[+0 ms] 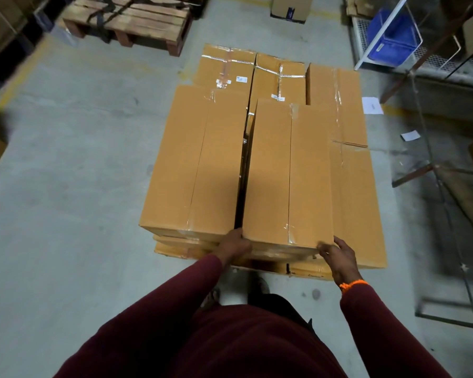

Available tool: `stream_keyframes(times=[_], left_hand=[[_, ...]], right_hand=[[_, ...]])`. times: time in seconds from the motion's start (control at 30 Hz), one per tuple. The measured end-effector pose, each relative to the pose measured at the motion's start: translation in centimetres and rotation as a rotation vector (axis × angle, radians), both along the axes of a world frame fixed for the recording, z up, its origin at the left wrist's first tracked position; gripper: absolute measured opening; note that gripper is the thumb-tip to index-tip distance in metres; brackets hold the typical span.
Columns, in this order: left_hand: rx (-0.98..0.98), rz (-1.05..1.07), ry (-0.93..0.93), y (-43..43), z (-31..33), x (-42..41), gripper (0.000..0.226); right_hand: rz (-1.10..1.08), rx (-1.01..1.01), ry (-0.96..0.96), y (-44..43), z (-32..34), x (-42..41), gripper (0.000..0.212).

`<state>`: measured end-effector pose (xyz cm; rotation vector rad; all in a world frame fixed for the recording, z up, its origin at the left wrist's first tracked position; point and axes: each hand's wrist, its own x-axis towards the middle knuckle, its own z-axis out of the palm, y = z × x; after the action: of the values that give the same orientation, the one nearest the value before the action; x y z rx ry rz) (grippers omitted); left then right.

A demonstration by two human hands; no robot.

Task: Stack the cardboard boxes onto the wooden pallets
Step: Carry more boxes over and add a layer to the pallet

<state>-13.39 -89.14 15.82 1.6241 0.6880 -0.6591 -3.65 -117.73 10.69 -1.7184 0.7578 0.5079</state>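
A long cardboard box (pixel 287 173) lies on top of a stack of similar boxes, its near end at the stack's front edge. My left hand (pixel 236 245) grips the box's near left corner, and my right hand (pixel 336 255) holds its near right corner. Beside it on the left lies another long box (pixel 194 162), with a narrow gap between the two. A lower box (pixel 352 186) sits to the right, and more boxes (pixel 279 77) fill the back row. The pallet under the stack is hidden.
An empty wooden pallet (pixel 131 20) with dark straps stands at the back left. A metal rack (pixel 421 64) with a blue crate (pixel 393 39) lines the right side, with a metal frame (pixel 448 214) near it. Paper sheets (pixel 372 105) lie on the concrete floor.
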Motion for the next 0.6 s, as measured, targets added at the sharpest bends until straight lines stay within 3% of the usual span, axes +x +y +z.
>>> stream_keyframes(times=[0.2, 0.37, 0.5, 0.6], left_hand=[[0.034, -0.011, 0.004, 0.3, -0.5, -0.1, 0.063], [0.067, -0.076, 0.020, 0.6, -0.6, -0.4, 0.071], [0.024, -0.070, 0.044, 1.2, -3.4, -0.6, 0.075], [-0.006, -0.054, 0.039, 2.7, -1.6, -1.6, 0.038]], right_hand=[[0.029, -0.031, 0.044, 0.7, 0.2, 0.5, 0.078], [-0.026, 0.026, 0.030, 1.1, 0.9, 0.1, 0.066], [0.007, -0.057, 0.003, 1.5, 1.2, -0.7, 0.068], [0.019, -0.104, -0.018, 2.1, 1.2, -1.6, 0.074]])
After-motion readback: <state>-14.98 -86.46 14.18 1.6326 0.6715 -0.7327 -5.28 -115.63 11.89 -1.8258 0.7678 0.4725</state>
